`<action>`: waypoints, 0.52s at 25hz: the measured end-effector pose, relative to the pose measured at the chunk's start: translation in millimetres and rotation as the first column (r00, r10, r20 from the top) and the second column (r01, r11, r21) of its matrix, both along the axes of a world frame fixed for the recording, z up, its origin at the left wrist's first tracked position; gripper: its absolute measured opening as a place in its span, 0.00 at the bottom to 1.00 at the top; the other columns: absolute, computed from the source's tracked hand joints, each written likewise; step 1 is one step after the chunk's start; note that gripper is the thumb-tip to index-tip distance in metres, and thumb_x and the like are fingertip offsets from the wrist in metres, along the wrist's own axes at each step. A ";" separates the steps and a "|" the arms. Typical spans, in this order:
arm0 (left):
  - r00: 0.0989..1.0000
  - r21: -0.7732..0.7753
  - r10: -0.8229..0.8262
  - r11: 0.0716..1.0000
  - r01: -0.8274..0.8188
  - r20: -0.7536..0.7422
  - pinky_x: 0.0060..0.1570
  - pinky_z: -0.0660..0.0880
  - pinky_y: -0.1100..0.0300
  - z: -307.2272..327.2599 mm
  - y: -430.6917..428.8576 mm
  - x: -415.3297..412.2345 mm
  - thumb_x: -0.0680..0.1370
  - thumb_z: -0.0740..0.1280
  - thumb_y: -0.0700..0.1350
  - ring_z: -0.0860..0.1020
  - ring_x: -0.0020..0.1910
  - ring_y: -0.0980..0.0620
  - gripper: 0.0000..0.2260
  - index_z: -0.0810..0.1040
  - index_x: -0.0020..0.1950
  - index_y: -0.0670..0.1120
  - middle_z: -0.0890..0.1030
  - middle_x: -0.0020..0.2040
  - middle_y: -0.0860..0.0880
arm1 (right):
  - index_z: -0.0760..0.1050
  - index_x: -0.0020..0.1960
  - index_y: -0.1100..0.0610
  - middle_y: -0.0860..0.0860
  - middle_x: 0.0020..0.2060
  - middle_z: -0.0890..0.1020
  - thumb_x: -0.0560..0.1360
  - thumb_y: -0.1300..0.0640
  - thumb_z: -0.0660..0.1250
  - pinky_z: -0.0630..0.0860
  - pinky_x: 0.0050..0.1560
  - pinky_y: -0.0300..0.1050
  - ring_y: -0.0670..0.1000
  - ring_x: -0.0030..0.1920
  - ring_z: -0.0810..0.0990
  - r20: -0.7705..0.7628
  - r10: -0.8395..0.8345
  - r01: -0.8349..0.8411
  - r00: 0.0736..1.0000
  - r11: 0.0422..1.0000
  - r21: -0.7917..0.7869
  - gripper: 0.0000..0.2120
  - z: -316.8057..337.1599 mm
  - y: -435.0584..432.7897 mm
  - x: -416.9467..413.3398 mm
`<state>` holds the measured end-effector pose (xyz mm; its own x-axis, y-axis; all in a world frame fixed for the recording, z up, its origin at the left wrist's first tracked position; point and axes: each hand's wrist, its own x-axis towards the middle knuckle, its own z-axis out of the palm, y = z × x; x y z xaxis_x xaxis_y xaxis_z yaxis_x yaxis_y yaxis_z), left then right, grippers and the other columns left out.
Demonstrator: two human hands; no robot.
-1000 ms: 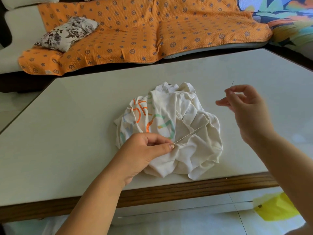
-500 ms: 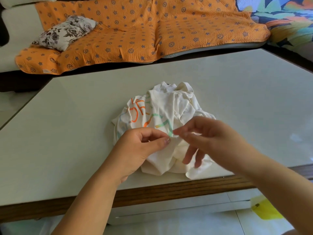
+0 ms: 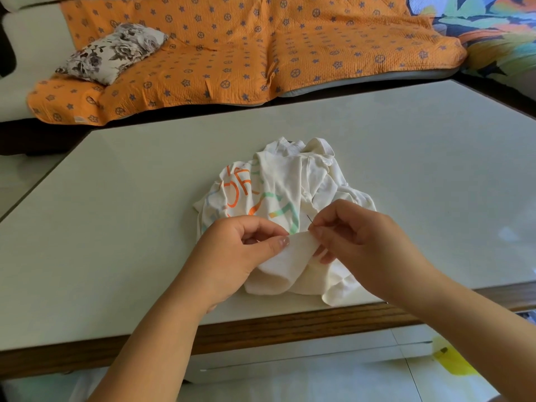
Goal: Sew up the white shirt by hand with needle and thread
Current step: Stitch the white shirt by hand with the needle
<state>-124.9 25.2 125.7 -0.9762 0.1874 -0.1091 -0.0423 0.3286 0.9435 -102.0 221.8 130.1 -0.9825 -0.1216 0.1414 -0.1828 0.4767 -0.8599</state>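
Far left, bare table point(image 3: 116, 227), same as before. With the left hand point(image 3: 235, 256), same grip as a second ago: thumb and curled forefinger pinching a raised fold point(image 3: 298, 248) of the white shirt point(image 3: 290, 184), crumpled in a heap near the table's front edge with the coloured print showing. Just right of that pinch, a change: needle point(image 3: 309, 219) back at the cloth, dark tip slanting up above the fold, no longer high and out to the right with thread drawn taut. Holding it, the right hand point(image 3: 362, 242), brought in from well apart to almost touching the left, thumb and forefinger closed narrow on the needle, other fingers loosely curled below the fold. Thread too fine to make out now. Probably one stitch pulled through and the next about to start, point to be set into the fold close beside the left thumb. Worth watching for slack thread snagging in the heap, and for a prick to the left fingertip behind the cloth
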 end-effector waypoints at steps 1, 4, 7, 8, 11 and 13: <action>1.000 -0.003 0.001 1.000 -0.001 -0.002 0.53 0.78 0.55 0.4 0.8 0.4 0.73 0.74 0.45 0.83 0.46 0.50 0.04 0.85 0.43 0.55 0.85 0.42 0.52 | 0.77 0.44 0.48 0.42 0.41 0.81 0.77 0.57 0.67 0.74 0.39 0.30 0.42 0.40 0.81 -0.085 -0.039 0.039 0.996 0.999 0.006 0.05 0.2 -0.8 1.8; 1.000 0.009 0.004 1.000 -0.004 0.003 0.54 0.77 0.55 2.1 1.9 0.9 0.73 0.74 0.45 0.83 0.46 0.52 0.03 0.85 0.43 0.54 0.86 0.42 0.53 | 0.76 0.43 0.46 0.41 0.39 0.81 0.76 0.57 0.67 0.72 0.33 0.31 0.46 0.38 0.81 -0.193 -0.083 0.076 0.978 0.996 -0.044 0.06 7.7 -2.5 11.6; 1.000 0.043 0.009 0.999 -0.009 0.001 0.53 0.76 0.58 1.7 0.6 0.7 0.73 0.73 0.44 0.83 0.46 0.54 0.02 0.85 0.43 0.51 0.86 0.43 0.51 | 0.77 0.44 0.47 0.47 0.31 0.82 0.77 0.56 0.65 0.70 0.28 0.31 0.46 0.27 0.80 0.051 0.026 -0.023 0.998 0.998 -0.065 0.06 9.9 -6.6 17.6; 1.000 0.050 0.008 0.999 -0.008 0.003 0.53 0.76 0.59 1.2 0.2 0.3 0.73 0.73 0.43 0.83 0.46 0.54 0.03 0.85 0.43 0.51 0.86 0.43 0.51 | 0.78 0.45 0.46 0.48 0.30 0.81 0.77 0.56 0.65 0.71 0.28 0.32 0.47 0.26 0.80 0.106 0.049 -0.045 0.993 0.998 -0.041 0.06 7.8 -7.2 17.6; 1.000 0.075 -0.006 0.997 0.006 0.008 0.53 0.74 0.59 0.4 0.0 0.3 0.74 0.73 0.43 0.83 0.47 0.55 0.04 0.85 0.43 0.53 0.86 0.43 0.51 | 0.79 0.46 0.46 0.49 0.28 0.80 0.77 0.57 0.64 0.73 0.29 0.34 0.46 0.25 0.79 0.167 0.046 -0.044 0.985 0.999 -0.018 0.08 4.0 -8.0 15.5; 1.000 0.083 -0.013 0.996 0.013 0.005 0.55 0.74 0.57 0.6 0.0 0.2 0.74 0.72 0.44 0.83 0.47 0.56 0.05 0.85 0.42 0.55 0.86 0.43 0.51 | 0.80 0.47 0.46 0.49 0.27 0.80 0.77 0.57 0.64 0.72 0.28 0.33 0.46 0.24 0.78 0.188 0.039 -0.034 0.981 0.999 -0.029 0.08 4.1 -7.6 14.6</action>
